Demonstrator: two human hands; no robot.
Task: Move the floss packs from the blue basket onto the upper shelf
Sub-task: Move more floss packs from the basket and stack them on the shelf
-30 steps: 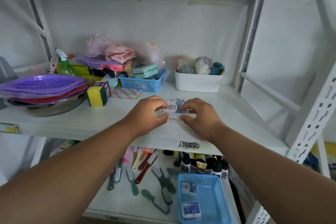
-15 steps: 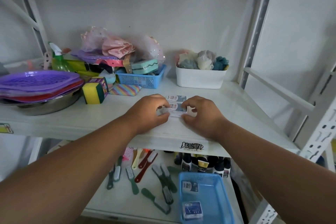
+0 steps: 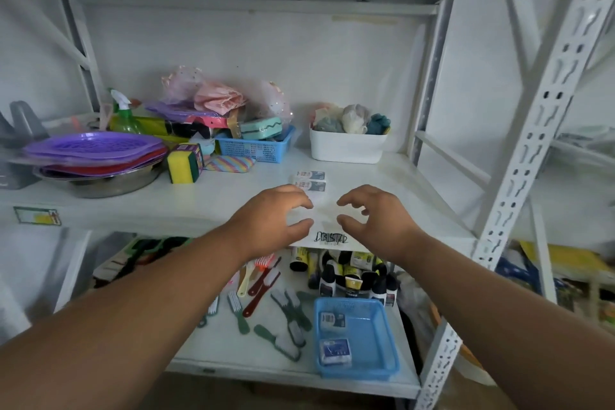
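Lying just beyond empty fingers point(image 3: 301, 201): floss packs point(image 3: 310, 180)

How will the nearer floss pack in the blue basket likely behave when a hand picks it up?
The nearer floss pack looks small and flat, so it is probably light. It lies flat on the floor of the blue basket, so it should not roll. Its wrapping seems glossy, perhaps slightly slippery; pinching its edges may help.

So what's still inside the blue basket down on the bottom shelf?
Two floss packs lie in the blue basket: one floss pack near its back-left corner, another floss pack nearer the front. The rest of its floor shows bare. Nothing covers them.
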